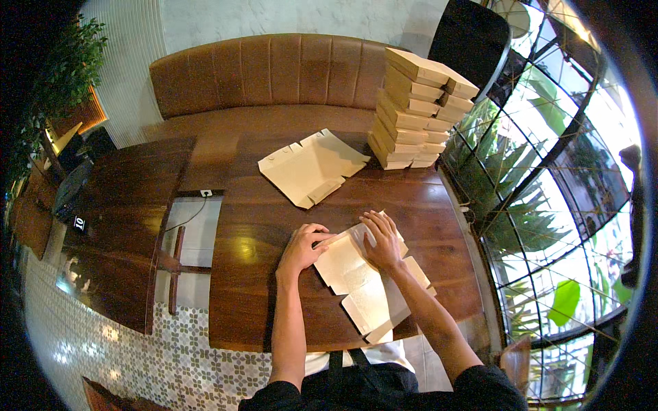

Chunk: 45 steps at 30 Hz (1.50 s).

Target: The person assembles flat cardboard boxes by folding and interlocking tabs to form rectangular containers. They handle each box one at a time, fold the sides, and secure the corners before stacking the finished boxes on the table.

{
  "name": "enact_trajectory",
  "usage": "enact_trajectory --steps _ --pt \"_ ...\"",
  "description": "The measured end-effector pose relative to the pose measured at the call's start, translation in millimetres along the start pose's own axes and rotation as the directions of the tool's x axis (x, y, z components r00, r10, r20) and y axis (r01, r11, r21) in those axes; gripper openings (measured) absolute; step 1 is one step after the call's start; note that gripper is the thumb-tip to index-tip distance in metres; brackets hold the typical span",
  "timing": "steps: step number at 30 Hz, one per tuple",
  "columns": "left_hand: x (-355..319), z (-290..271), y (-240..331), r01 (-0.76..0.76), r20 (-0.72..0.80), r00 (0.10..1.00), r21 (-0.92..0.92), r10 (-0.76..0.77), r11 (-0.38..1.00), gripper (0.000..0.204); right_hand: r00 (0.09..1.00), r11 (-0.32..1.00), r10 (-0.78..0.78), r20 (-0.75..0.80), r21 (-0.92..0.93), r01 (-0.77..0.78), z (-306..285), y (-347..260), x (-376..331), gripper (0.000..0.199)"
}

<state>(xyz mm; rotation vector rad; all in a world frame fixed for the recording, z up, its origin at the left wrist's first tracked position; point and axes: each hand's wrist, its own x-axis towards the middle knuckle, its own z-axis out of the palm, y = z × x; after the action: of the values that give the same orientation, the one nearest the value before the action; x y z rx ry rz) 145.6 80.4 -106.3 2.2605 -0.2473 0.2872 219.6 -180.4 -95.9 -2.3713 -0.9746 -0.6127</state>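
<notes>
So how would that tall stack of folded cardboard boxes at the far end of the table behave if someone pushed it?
The stack of folded cardboard boxes would probably topple or shed its top boxes: it is tall, and its layers sit visibly askew. It likely weighs little, being thin card. It might also slide easily on the glossy wooden table.

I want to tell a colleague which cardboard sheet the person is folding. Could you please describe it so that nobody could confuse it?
On the dark wooden table, look at the near edge, right before the person. The flat cardboard box blank lies there under the left hand and the right hand. Unlike the loose pile of flat blanks farther back and the stack of folded boxes, it alone is touched.
</notes>
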Motion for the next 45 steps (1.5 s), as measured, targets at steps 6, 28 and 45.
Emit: enact_trajectory --steps 6,28,45 --pt "0.0 0.0 2.7 0.041 0.018 0.999 0.086 -0.043 0.995 0.038 0.987 0.990 0.116 -0.112 -0.064 -0.124 3.8 3.9 -2.5 0.049" --pt "8.5 33.8 32.0 0.046 0.267 0.958 0.212 -0.104 0.976 0.043 0.978 0.966 0.209 0.007 -0.159 -0.205 -3.5 20.3 -12.3 0.016" --pt "2.3 79.8 44.8 0.004 0.188 0.976 0.471 -0.105 0.882 0.062 0.830 0.915 0.224 0.511 -0.403 0.001 -14.1 74.3 3.9 0.070"
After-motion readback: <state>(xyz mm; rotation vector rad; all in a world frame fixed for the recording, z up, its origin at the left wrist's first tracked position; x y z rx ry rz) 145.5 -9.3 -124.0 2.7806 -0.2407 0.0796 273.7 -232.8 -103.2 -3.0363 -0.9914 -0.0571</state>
